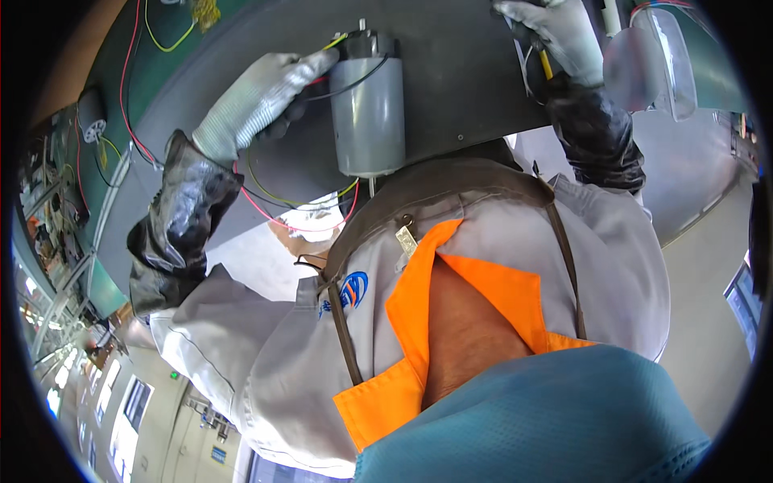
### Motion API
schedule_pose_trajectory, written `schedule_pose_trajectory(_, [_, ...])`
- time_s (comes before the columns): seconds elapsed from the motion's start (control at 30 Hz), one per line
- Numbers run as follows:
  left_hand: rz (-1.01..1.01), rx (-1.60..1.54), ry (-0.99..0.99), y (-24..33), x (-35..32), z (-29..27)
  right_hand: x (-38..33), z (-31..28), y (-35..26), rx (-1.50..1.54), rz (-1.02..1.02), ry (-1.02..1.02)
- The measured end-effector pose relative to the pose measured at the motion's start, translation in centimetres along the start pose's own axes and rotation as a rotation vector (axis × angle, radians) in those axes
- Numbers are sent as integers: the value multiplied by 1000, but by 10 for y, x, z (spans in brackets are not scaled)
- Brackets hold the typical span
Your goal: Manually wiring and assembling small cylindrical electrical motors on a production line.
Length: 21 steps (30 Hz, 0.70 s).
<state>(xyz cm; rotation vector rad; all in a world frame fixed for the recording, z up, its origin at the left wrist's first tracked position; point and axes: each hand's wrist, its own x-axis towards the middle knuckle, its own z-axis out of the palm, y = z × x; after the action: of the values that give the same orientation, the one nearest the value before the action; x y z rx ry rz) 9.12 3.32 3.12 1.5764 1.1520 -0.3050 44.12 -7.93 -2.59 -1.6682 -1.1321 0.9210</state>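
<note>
Both gloved hands work at a grey cylindrical motor [368, 109] near the top centre of the frame.

Left hand [262, 92], in a pale knit glove with a dark shiny sleeve guard [181, 217] over the forearm, reaches in from the upper left; its fingertips are pinched together at the wired end of the motor, touching the red, yellow and black wires [318, 68] there. Right hand [560, 36], gloved the same way, sits at the upper right edge, well apart from the motor, closed around a thin tool with a yellow part [546, 64]; its tip is hidden. Motor lies on a dark grey mat [459, 80], shaft pointing down-frame. Clear safety glasses [656, 56] rest just right of the right hand.
</note>
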Motion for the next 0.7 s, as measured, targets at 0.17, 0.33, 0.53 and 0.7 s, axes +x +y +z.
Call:
schedule_pose_trajectory(0.17, [76, -26, -34, -19, 0, -2, 2, 8, -29, -321, -195, 179])
schedule_pose_trajectory(0.33, [174, -123, -202, -32, -5, -24, -27, 17, -62, 601, -159, -153])
schedule_pose_trajectory(0.53, [154, -253, -288, -23, -14, -29, -49, 126, -26, 725, 210, -257])
schedule_pose_trajectory(0.7, [153, -432, -412, -39, -5, -31, -57, 165, 1, 215, -504, 146])
